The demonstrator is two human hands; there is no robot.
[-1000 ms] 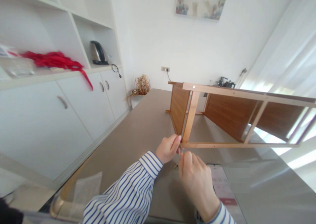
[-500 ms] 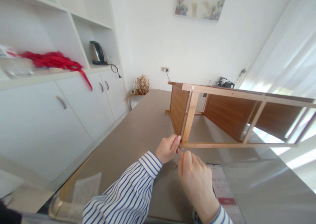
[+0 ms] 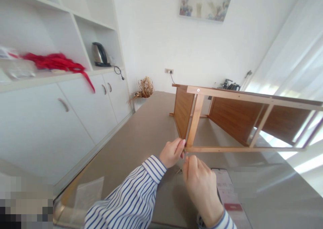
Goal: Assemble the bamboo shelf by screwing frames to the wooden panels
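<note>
A wooden shelf rack point(image 3: 219, 149) lies on its side on the table, its slim frame bars facing me. My left hand point(image 3: 173, 152) is closed at the rack's lower near corner, thumb and fingers pinching the end of the frame. Just right of and below that corner, my right hand point(image 3: 200, 185) is curled, its fingers pressed together. A small glint shows between the two hands, but what the right fingers hold is hidden. Small metal pieces point(image 3: 178, 170), likely screws, lie on the table between the hands.
A lit phone point(image 3: 230, 195) lies right of my right hand. A clear plastic bag point(image 3: 88, 197) rests at the table's point(image 3: 141, 135) near left edge. White cabinets point(image 3: 75, 118) with a kettle point(image 3: 99, 55) and red cloth point(image 3: 58, 61) stand left. Dried plants point(image 3: 145, 87) are beyond.
Both hands keep their places at the rack's corner. The right hand has barely shifted; the whole view has moved very slightly.
</note>
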